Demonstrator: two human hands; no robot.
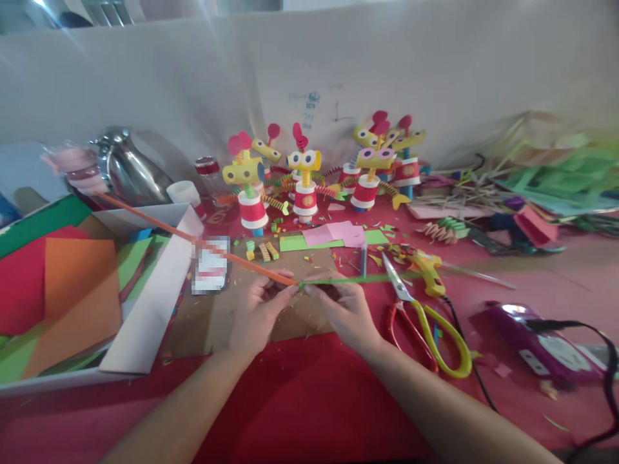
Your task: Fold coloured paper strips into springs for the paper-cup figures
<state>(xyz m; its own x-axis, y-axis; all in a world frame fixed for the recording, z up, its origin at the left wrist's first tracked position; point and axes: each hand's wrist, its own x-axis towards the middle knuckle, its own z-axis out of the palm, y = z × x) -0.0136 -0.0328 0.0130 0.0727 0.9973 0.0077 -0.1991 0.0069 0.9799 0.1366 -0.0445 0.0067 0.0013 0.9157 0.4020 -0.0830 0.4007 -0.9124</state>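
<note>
My left hand (258, 316) pinches the end of a long orange paper strip (193, 238) that runs up and left over the box. My right hand (345, 309) pinches a green paper strip (358, 279) that stretches to the right. The two strips meet between my fingertips, above a brown cardboard sheet (213, 322) on the red table. Both hands are closed in a pinch.
Several paper-cup figures (305, 187) with googly eyes stand at the back. Yellow-handled scissors (425, 322) and a yellow glue gun (428, 270) lie right of my hands. A white box of coloured paper (72, 296) sits left, a metal kettle (128, 167) behind it, a purple device (532, 341) right.
</note>
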